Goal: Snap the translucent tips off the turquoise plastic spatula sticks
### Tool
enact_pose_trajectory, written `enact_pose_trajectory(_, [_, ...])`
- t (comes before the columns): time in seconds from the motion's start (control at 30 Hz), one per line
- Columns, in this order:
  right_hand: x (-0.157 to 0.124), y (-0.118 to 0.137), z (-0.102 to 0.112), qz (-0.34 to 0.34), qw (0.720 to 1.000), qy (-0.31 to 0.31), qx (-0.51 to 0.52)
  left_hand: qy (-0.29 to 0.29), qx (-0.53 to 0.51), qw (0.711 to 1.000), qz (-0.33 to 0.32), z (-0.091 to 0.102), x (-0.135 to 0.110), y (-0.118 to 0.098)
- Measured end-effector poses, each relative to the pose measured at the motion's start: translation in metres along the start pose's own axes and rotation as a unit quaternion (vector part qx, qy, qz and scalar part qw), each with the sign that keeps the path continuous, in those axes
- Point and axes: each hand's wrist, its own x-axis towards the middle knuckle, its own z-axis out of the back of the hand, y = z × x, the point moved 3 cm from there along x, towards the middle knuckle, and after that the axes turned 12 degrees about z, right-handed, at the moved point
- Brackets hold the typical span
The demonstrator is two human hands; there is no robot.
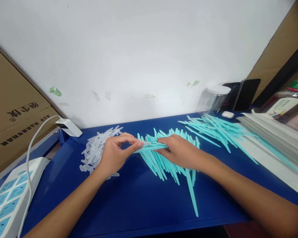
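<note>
My left hand (115,153) pinches a clear plastic cap (145,144) at its fingertips, over the tip of a teal plastic stick (152,147). My right hand (180,151) grips the same stick from the other side, fingers closed round it. Both hands hover above a pile of teal sticks (164,162) in the middle of the blue table (139,201). A heap of clear caps (95,150) lies just left of my left hand. A second pile of teal sticks (213,127) lies at the back right.
A white power strip (7,198) with a cable sits at the left edge, near cardboard boxes (12,119). At the back right stand a clear jar (213,99), a dark phone (245,94) and a small white case (227,114). Stacked white packets (275,137) fill the right side.
</note>
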Motion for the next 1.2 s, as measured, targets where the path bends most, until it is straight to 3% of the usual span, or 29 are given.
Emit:
enact_pose_trajectory(0.43, [0.0,0.001,0.001,-0.002,1.0,0.01,-0.006,0.025,0.019,0.999,-0.009,0.001,0.0,-0.004])
enact_pose_trajectory(0.83, [-0.002,0.013,-0.017,0.012,0.996,0.063,-0.056,0.074,0.016,0.997,-0.015,-0.018,-0.013,-0.003])
enact_pose_trajectory(1.2, [-0.001,0.015,-0.02,0.005,0.994,0.064,-0.083,0.065,0.024,0.997,-0.035,-0.023,-0.014,-0.007])
